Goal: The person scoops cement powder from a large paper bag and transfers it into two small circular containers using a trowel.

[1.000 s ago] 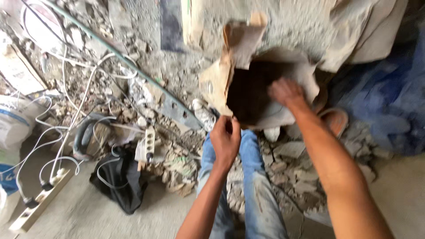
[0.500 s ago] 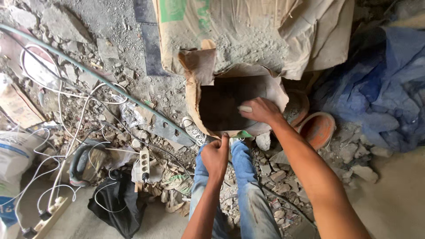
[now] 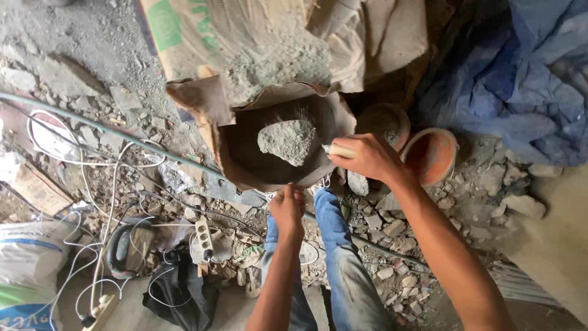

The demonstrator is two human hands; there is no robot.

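Both hands work at the torn paper cement sack [image 3: 202,37] — left hand [image 3: 288,208] pinches its open lip, right hand [image 3: 367,156] wraps tight around a pale trowel handle [image 3: 338,149], lifting a heap of grey cement [image 3: 289,141] above the opening.

Torn brown paper cement sack [image 3: 202,107] with a green printed patch; grey powder heap [image 3: 288,141]; orange round plastic bowl [image 3: 432,153]; crumpled blue tarpaulin [image 3: 520,79]; white cables [image 3: 98,202].
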